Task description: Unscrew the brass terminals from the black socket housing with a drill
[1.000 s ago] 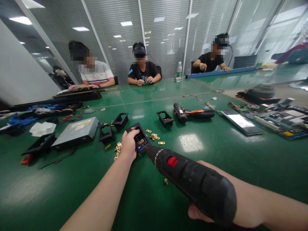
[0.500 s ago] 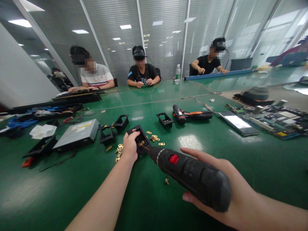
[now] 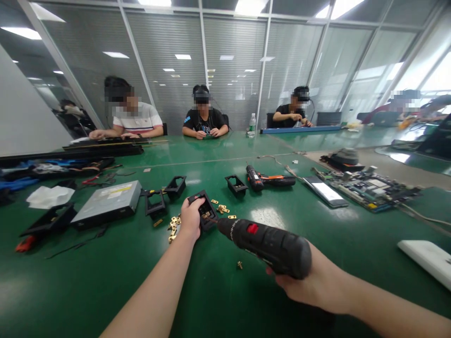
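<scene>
My left hand (image 3: 191,217) grips a black plastic housing (image 3: 208,201) by its left side, thumb over the top edge. Small brass parts lie inside the housing. My right hand (image 3: 310,277) is closed around the handle of a black cordless drill (image 3: 271,244) with a red switch on top. The drill's bit points left into the housing, at or close to the brass parts; contact is too small to make out. Loose brass plates (image 3: 172,227) are heaped left of my left hand, and more brass plates (image 3: 222,209) lie beyond the housing. One brass screw (image 3: 240,265) sits below the drill.
Similar black housings (image 3: 155,205) stand behind my left hand. A second drill (image 3: 255,178) lies farther back beside a phone (image 3: 324,191). A metal disc drive (image 3: 107,204) is at left, a circuit board (image 3: 373,185) at right. Several people sit across the green table.
My view has tilted upward and shifted slightly, showing more of the right side. The drill's rear end now appears lower in tilt and farther left. Both hands keep their holds.
</scene>
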Tool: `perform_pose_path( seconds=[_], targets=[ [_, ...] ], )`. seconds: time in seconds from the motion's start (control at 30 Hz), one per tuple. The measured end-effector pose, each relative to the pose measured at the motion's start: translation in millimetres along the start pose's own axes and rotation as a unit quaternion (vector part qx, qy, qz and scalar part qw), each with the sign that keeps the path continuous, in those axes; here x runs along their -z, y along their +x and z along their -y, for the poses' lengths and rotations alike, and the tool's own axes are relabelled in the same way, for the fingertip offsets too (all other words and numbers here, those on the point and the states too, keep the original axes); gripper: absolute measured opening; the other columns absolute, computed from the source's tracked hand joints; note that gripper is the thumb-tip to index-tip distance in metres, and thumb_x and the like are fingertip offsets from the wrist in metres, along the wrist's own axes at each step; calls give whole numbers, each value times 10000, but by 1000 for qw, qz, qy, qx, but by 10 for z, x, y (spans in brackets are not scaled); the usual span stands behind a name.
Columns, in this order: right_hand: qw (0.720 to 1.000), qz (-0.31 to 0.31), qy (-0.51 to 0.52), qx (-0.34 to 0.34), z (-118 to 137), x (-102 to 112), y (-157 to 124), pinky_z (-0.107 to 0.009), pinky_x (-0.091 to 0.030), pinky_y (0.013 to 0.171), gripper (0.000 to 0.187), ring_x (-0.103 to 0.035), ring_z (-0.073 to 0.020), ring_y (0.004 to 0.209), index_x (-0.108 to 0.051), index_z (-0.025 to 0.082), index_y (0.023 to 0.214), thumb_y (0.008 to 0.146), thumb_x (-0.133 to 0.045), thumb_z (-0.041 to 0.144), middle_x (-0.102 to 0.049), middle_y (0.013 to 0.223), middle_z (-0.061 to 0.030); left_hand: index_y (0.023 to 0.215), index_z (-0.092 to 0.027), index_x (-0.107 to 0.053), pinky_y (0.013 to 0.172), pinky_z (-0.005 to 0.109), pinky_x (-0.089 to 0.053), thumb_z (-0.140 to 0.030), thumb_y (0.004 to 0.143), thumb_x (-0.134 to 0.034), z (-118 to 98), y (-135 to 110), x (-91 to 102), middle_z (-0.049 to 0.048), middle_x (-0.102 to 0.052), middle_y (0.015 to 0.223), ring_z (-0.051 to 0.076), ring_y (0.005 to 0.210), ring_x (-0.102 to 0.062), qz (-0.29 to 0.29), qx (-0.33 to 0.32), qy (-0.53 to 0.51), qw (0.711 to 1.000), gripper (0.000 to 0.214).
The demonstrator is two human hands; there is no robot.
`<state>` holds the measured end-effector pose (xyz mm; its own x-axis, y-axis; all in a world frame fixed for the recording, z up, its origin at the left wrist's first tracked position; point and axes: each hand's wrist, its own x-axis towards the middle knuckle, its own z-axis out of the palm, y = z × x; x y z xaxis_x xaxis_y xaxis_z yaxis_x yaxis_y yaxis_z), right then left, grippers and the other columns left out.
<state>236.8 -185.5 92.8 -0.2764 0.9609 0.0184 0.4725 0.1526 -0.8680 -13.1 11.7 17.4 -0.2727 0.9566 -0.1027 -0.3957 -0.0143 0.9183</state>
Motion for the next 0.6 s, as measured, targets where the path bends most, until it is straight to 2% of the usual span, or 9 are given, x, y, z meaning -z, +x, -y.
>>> perform_pose_path(
  seconds=[0.1,0.2,0.33,0.4,0.47,0.53,0.6],
  targets=[
    [998,-54,-40,6,-90,-61,-74,-384,-580,749,383,-683,-261,813,-746,166,1151,783,-675,247,-777,963,-79,908,-232,-591,652,357,-568,-375,519,-871,21,39,3,-5,-671,766,230,679,-679,0,-1,1,1000,500],
    [996,-68,-63,-2,-127,-87,-176,-455,-577,807,390,-675,-298,830,-746,134,1203,896,-653,356,-756,944,-104,906,-235,-584,650,363,-573,-370,516,-861,38,70,9,-7,-666,754,236,682,-681,5,0,2,1000,498],
    [997,-46,-62,0,-140,-63,-212,-507,-583,870,368,-686,-320,814,-727,133,1142,845,-729,351,-730,863,-89,891,-234,-584,640,359,-573,-375,520,-856,41,86,13,-8,-664,746,229,672,-673,-1,-11,6,1000,481],
    [999,-29,-46,1,-138,-24,-174,-541,-571,979,459,-725,-372,971,-707,140,1228,817,-768,335,-752,900,-95,892,-233,-590,635,359,-573,-378,511,-860,37,87,15,-6,-664,738,233,675,-674,-3,-9,8,1000,489],
    [1000,-13,-20,-6,-146,27,-119,-566,-532,1089,628,-705,-414,1190,-657,154,1371,797,-819,350,-783,1067,-127,903,-233,-595,633,362,-575,-384,507,-861,33,88,16,-2,-669,740,240,681,-680,0,-7,9,1000,500],
    [999,14,17,-29,-182,78,-64,-577,-557,1057,780,-722,-421,1197,-589,156,1469,776,-862,391,-792,1169,-156,907,-232,-595,629,370,-581,-390,510,-863,30,91,19,2,-674,748,243,679,-682,2,-8,10,1000,504],
    [995,50,65,-62,-246,117,-17,-561,-609,948,878,-778,-406,1071,-534,138,1504,764,-885,453,-814,1123,-166,905,-234,-590,617,380,-587,-391,514,-864,27,93,22,5,-675,749,246,669,-680,3,-9,10,1000,503]
  ],
)
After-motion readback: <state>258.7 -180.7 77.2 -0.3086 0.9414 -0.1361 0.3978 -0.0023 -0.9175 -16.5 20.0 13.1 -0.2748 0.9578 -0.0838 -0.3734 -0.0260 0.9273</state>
